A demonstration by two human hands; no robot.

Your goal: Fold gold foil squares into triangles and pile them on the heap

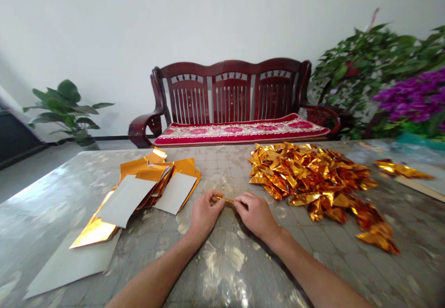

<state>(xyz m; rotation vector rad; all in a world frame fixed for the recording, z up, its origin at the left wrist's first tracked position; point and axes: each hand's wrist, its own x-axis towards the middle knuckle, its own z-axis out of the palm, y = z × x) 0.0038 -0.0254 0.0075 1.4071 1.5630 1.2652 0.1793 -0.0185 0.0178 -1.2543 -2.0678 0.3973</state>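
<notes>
Patterned table (222, 171); gold foil (229, 201) held between left hand (206, 213), right hand (257, 215).

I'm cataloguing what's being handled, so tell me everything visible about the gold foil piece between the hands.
The gold foil piece is slim and shiny, seemingly metallic paper folded or rolled narrow. It runs roughly crosswise, held between the left hand and right hand over the patterned tabletop. Their grip hides much of it; tabletop contact is unclear.
</notes>
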